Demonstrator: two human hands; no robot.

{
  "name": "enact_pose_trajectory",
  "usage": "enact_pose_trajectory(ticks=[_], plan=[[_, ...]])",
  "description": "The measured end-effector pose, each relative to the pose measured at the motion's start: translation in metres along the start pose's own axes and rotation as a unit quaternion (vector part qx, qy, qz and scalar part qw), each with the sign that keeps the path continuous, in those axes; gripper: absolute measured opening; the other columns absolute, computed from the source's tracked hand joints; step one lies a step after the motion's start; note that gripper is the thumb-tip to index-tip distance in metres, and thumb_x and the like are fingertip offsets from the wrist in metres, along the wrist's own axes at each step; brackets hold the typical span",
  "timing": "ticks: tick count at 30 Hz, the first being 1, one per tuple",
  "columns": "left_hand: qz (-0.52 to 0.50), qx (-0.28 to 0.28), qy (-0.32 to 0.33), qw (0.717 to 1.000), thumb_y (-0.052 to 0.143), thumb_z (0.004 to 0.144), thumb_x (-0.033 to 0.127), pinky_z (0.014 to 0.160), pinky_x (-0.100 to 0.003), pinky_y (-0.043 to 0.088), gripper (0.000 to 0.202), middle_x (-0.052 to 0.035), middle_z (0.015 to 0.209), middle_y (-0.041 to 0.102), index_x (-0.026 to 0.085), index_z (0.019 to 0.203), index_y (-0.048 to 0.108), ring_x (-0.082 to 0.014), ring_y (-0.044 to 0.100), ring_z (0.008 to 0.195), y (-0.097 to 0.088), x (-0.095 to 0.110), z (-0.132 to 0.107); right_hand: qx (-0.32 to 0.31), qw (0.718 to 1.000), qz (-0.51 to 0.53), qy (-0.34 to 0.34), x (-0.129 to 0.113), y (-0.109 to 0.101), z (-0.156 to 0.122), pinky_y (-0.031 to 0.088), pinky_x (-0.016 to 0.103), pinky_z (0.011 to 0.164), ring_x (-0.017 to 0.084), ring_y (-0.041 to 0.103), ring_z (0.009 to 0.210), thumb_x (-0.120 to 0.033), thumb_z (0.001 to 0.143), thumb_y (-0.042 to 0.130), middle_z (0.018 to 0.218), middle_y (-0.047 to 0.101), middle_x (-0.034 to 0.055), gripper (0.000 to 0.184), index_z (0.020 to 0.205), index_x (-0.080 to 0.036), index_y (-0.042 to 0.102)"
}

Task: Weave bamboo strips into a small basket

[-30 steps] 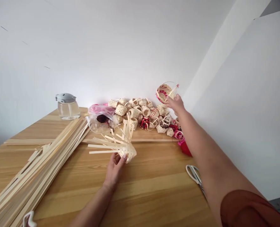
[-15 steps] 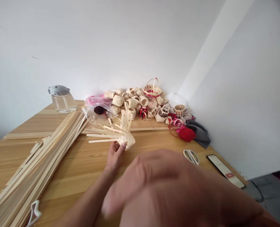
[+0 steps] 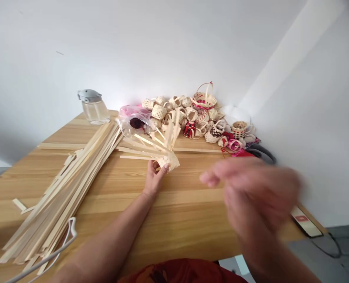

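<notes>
My left hand (image 3: 154,177) pinches the woven base of a half-woven basket (image 3: 168,160) on the wooden table (image 3: 192,220). Its loose pale strips (image 3: 144,145) fan out up and to the left. My right hand (image 3: 251,188) hovers blurred over the table's right side, fingers stretched out and nothing seen in it. A pile of small woven baskets (image 3: 192,116) lies in the far corner, with a red-trimmed handled basket (image 3: 204,98) on top.
A long bundle of flat pale strips (image 3: 65,188) lies along the left. A clear jug with a grey lid (image 3: 93,106) and a plastic bag (image 3: 134,120) stand at the back. A phone (image 3: 305,220) rests at the right edge, a white cable (image 3: 50,255) near front left.
My right hand left the red-trimmed basket on the pile and drew back towards me over the table. The left hand has kept its hold on the half-woven basket. The view shifted.
</notes>
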State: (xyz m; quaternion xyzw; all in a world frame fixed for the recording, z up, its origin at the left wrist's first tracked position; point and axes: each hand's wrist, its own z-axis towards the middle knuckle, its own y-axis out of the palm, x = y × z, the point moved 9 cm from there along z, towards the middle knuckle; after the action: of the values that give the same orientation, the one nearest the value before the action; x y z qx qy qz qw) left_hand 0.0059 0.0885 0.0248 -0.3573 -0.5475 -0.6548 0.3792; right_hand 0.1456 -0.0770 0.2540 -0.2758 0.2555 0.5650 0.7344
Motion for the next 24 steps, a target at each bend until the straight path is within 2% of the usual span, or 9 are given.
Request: enact_pose_trajectory(ticks=[2, 4, 6, 8, 10, 13, 17, 20, 24], plan=[[0.001, 0.001, 0.002, 1.000, 0.080, 0.078, 0.042, 0.092, -0.037, 0.052, 0.052, -0.0085, 0.115, 0.070, 0.022, 0.118, 0.054, -0.0241, 0.067, 0.107, 0.000, 0.001, 0.000, 0.063, 0.995, 0.023, 0.074, 0.068, -0.009, 0.008, 0.055, 0.030, 0.060, 0.018, 0.069, 0.077, -0.041, 0.100, 0.055, 0.091, 0.072, 0.0057, 0.024, 0.090, -0.024, 0.070], [0.000, 0.004, 0.003, 1.000, 0.079, 0.079, 0.042, 0.094, -0.037, 0.052, 0.052, -0.0078, 0.118, 0.068, 0.023, 0.118, 0.052, -0.0232, 0.067, 0.108, 0.000, 0.001, 0.000, 0.102, 0.971, 0.046, 0.211, 0.152, -0.010, -0.005, 0.051, 0.027, 0.055, 0.018, 0.067, 0.073, -0.050, 0.101, 0.048, 0.087, 0.071, 0.0075, 0.041, 0.081, -0.020, 0.068], [0.011, 0.004, 0.002, 1.000, 0.079, 0.079, 0.041, 0.094, -0.036, 0.052, 0.049, -0.0067, 0.116, 0.066, 0.023, 0.115, 0.051, -0.0220, 0.066, 0.107, -0.001, 0.000, 0.000, 0.111, 0.947, 0.058, 0.296, 0.215, -0.003, -0.029, 0.054, 0.028, 0.062, 0.021, 0.069, 0.090, -0.050, 0.093, 0.062, 0.106, 0.071, 0.0086, 0.030, 0.096, -0.021, 0.068], [0.034, 0.000, -0.002, 0.999, 0.080, 0.079, 0.041, 0.094, -0.036, 0.052, 0.046, -0.0061, 0.113, 0.065, 0.022, 0.112, 0.052, -0.0214, 0.066, 0.105, -0.001, -0.001, 0.001, 0.059, 0.943, 0.091, 0.315, 0.246, 0.013, -0.048, 0.058, 0.032, 0.077, 0.024, 0.067, 0.108, -0.048, 0.087, 0.071, 0.130, 0.065, 0.0100, 0.042, 0.120, -0.024, 0.063], [0.064, -0.011, -0.009, 0.998, 0.080, 0.078, 0.040, 0.093, -0.037, 0.053, 0.049, -0.0072, 0.116, 0.065, 0.022, 0.114, 0.053, -0.0225, 0.066, 0.106, 0.000, -0.004, 0.000, -0.016, 0.945, 0.123, 0.303, 0.251, 0.032, -0.061, 0.055, 0.037, 0.094, 0.025, 0.063, 0.121, -0.044, 0.086, 0.074, 0.141, 0.060, 0.0103, 0.055, 0.135, -0.026, 0.055], [0.117, -0.041, -0.008, 0.992, 0.083, 0.075, 0.039, 0.098, -0.041, 0.052, 0.063, -0.0114, 0.129, 0.063, 0.022, 0.128, 0.055, -0.0282, 0.063, 0.117, 0.005, -0.005, -0.003, -0.086, 0.935, 0.179, 0.292, 0.240, 0.049, -0.065, 0.050, 0.042, 0.107, 0.027, 0.060, 0.127, -0.040, 0.088, 0.073, 0.142, 0.060, 0.0086, 0.055, 0.138, -0.028, 0.052], [0.154, -0.084, 0.021, 0.984, 0.082, 0.077, 0.037, 0.116, -0.045, 0.040, 0.078, -0.0124, 0.148, 0.054, 0.023, 0.146, 0.048, -0.0328, 0.050, 0.138, 0.014, 0.002, -0.010, -0.074, 0.923, 0.208, 0.314, 0.242, 0.045, -0.060, 0.047, 0.045, 0.111, 0.029, 0.062, 0.125, -0.046, 0.091, 0.069, 0.128, 0.070, 0.0070, 0.038, 0.123, -0.026, 0.063], [0.137, -0.116, 0.039, 0.983, 0.074, 0.085, 0.038, 0.123, -0.044, 0.031, 0.076, -0.0100, 0.157, 0.045, 0.024, 0.153, 0.042, -0.0309, 0.039, 0.147, 0.021, 0.009, -0.013, -0.062, 0.918, 0.215, 0.327, 0.249, 0.040, -0.060, 0.044, 0.046, 0.113, 0.030, 0.058, 0.129, -0.053, 0.092, 0.065, 0.128, 0.071, 0.0058, 0.040, 0.122, -0.027, 0.066], [0.096, -0.122, 0.032, 0.987, 0.068, 0.091, 0.040, 0.119, -0.044, 0.037, 0.073, -0.0127, 0.153, 0.050, 0.023, 0.154, 0.038, -0.0307, 0.048, 0.141, 0.024, 0.011, -0.014, -0.075, 0.911, 0.213, 0.345, 0.253, 0.042, -0.064, 0.048, 0.044, 0.107, 0.030, 0.060, 0.126, -0.056, 0.090, 0.066, 0.122, 0.072, 0.0056, 0.042, 0.118, -0.026, 0.067]])
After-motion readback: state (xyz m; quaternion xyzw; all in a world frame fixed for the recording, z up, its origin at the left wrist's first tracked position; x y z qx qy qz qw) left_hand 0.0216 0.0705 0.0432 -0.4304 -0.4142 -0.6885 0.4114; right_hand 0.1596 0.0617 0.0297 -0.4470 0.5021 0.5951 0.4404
